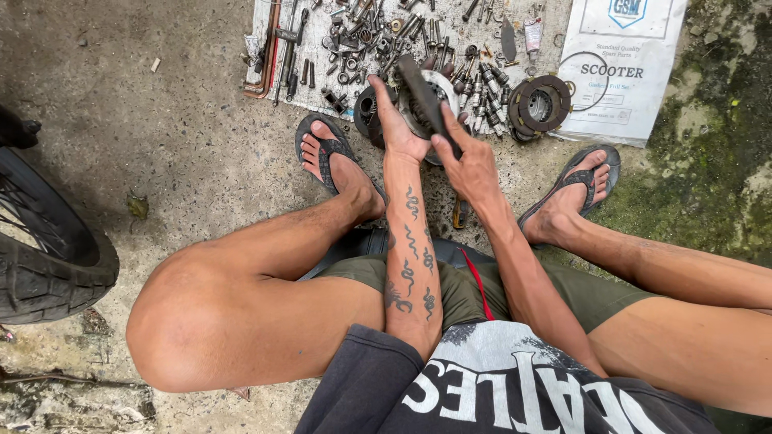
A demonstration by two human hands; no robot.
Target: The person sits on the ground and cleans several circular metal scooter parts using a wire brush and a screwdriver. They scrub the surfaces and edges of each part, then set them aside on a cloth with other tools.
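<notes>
Rough concrete floor [185, 137], outdoors | left hand [400, 128] cups round metal drum part [430, 92] from beneath, steadying it at upper centre | right hand [469, 161] grips dark flat tool [424, 96] pressed across it | bolts and spark plugs [482, 92] spread on cloth [265, 32] within reach | friction rings [540, 104] right | tyre [48, 249] far left

A: What lies on the cloth [265, 48]?
B: Bolts, washers and small metal parts [362, 36]; spark plugs [482, 88]; stacked ring-shaped clutch plates [540, 104].

A: And around it?
B: White printed parts bag [623, 80], right. Knobbly tyre [48, 257], far left. Dead leaf [138, 206] on concrete. Moss [708, 161], right edge.
</notes>
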